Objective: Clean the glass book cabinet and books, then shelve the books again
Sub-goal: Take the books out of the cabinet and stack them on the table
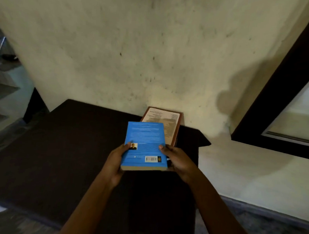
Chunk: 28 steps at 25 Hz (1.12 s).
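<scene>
Two bare forearms are reaching forward from the bottom edge. The left hand point(115, 162) is gripping the near left edge of a blue book point(145, 143), thumb lying on its cover, while the right hand point(176, 160) is grasping the near right edge, fingers curling underneath. The book is facing back cover up, barcode nearest, over a dark table point(66, 147); whether it is touching the surface cannot be told. Just beyond it, a brown book point(168, 120) is lying flat by the stained wall point(136, 52). A dark-framed glass panel point(287, 92) is standing to the right.
</scene>
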{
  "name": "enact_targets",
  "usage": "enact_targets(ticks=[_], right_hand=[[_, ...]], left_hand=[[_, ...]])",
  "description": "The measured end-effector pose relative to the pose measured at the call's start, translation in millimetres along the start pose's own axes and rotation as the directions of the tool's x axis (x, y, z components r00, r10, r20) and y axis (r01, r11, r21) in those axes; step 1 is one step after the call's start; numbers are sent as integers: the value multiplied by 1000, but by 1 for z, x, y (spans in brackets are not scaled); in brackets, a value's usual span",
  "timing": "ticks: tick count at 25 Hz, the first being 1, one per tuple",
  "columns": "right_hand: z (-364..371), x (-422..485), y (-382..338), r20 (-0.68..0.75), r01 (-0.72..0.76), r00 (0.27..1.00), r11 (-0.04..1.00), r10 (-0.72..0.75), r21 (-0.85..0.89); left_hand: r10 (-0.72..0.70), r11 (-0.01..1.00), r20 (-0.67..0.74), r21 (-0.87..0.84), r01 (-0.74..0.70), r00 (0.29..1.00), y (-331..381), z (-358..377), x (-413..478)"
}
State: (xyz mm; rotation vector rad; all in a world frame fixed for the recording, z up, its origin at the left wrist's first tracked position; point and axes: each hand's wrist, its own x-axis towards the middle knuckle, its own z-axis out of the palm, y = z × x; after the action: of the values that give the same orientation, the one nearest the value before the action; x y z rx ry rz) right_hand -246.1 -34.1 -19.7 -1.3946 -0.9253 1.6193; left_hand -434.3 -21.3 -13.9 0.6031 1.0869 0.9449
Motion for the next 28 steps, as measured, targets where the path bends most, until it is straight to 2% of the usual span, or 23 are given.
enact_targets(ticks=[3, 6, 8, 11, 13, 14, 17, 19, 20, 22, 24, 26, 28], right_hand=[[-12, 18, -18, -122, 57, 991, 996, -48, 71], [-18, 57, -38, -227, 62, 974, 982, -20, 180], [-20, 87, -38, -292, -11, 955, 992, 47, 124], [-30, 118, -13, -358, -98, 927, 994, 111, 55], [-32, 122, -8, -397, -64, 916, 998, 59, 0], [-29, 117, -13, -434, -29, 901, 996, -9, -80], [-12, 86, -32, -462, 77, 839, 903, -288, -424], [4, 58, -34, -369, 149, 814, 774, -449, -616], [12, 48, -32, -286, 188, 825, 714, -487, -675], [20, 44, -22, -98, 284, 885, 693, -456, -663], [18, 51, -13, -30, 305, 914, 736, -404, -604], [4, 61, -11, -158, 276, 897, 802, -413, -530], [-14, 76, -6, -286, 202, 900, 895, -330, -398]], left_hand=[[41, 991, 9, 129, -42, 999, 4, 9, 26], [155, 958, -92, 257, -127, 984, -4, 7, 40], [170, 949, -152, 292, -120, 974, -13, 4, 42], [220, 889, -129, 434, -145, 967, -23, 2, 44], [273, 835, -95, 517, -187, 957, -25, 3, 42], [297, 815, -66, 538, -217, 952, -24, 6, 41], [301, 837, 30, 470, -279, 953, -13, 27, 42], [222, 900, 88, 365, -239, 971, 1, 48, 48], [208, 911, 99, 343, -230, 973, 5, 56, 53], [253, 910, 27, 334, -248, 967, 9, 60, 62], [254, 935, -32, 266, -236, 967, 8, 52, 68], [181, 974, 29, 135, -183, 983, 3, 42, 75], [117, 992, 48, 43, -119, 992, 6, 42, 83]])
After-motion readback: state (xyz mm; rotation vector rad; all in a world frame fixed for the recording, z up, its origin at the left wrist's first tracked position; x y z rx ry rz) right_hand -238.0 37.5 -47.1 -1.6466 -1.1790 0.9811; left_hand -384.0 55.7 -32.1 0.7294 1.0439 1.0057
